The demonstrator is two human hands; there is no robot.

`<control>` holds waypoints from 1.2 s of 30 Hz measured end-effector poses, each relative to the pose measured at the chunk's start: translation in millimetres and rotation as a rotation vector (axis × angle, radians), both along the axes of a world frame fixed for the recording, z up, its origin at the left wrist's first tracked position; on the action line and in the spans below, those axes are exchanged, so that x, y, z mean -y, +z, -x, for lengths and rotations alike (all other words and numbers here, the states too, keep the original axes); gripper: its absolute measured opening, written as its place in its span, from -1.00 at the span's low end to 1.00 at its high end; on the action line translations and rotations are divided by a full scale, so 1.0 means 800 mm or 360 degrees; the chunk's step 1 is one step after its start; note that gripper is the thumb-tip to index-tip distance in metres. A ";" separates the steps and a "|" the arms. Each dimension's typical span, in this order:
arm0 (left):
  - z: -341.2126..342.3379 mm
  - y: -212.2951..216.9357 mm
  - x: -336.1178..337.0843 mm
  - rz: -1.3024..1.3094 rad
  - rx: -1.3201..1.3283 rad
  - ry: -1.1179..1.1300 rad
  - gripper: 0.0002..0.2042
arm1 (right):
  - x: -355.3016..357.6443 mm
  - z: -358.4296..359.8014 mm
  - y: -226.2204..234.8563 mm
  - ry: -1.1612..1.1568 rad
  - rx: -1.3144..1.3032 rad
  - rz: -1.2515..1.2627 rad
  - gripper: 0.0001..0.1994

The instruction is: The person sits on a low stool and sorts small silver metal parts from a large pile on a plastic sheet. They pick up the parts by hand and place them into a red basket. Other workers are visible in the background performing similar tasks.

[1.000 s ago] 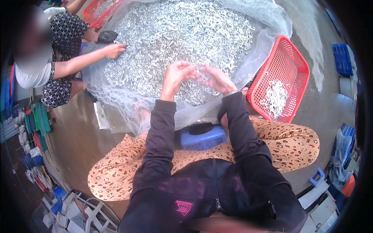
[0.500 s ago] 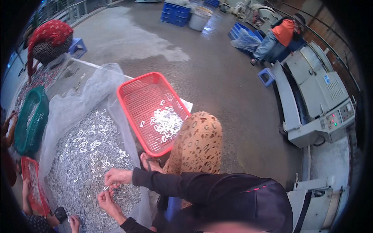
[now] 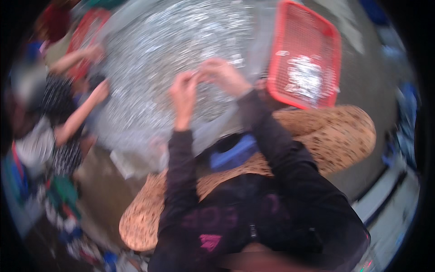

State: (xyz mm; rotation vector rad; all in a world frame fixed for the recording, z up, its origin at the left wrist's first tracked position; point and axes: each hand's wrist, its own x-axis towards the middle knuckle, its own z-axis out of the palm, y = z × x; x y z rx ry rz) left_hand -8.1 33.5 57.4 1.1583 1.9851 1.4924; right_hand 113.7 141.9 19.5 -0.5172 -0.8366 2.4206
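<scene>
Both my hands are raised over a wide heap of small curved silver metal pieces (image 3: pixel 145 68), spread on a clear plastic sheet (image 3: pixel 263 38). My left hand (image 3: pixel 183 93) is closed in a pinch, fingers pointing up. Just to its right, my right hand (image 3: pixel 223 75) is pinched too, its fingertips almost meeting the left ones. Motion blur hides what sits between the fingers. A red mesh basket (image 3: pixel 273 79) stands right of the heap, with a pile of the same bright pieces (image 3: pixel 304 78) at its near end.
At the left, a co-worker's hand (image 3: pixel 99 92) reaches to the heap's edge, and another hand (image 3: pixel 93 53) is by a second red basket (image 3: pixel 86 20). A blue stool (image 3: pixel 235 152) is between my legs. Grey machinery (image 3: pixel 378 192) stands at the lower right.
My view has swung left and down, so heap, basket and hands appear higher and farther right, smeared. My hands stay close together, pinched. More of the co-workers at left now shows.
</scene>
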 end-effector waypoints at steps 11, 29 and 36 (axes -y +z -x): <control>0.056 0.009 0.032 0.0009 0.1801 -0.0106 -0.80 | -0.019 -0.019 0.034 0.0063 -0.0012 0.0518 -0.62; 0.035 -0.041 0.043 0.1063 -0.0226 -0.0258 -0.78 | -0.021 -0.034 0.017 0.0210 -0.0426 0.0455 -0.31; 0.018 0.013 0.023 0.0052 0.1783 -0.0723 -0.89 | -0.016 -0.038 0.011 0.0029 -0.0428 0.0703 -0.38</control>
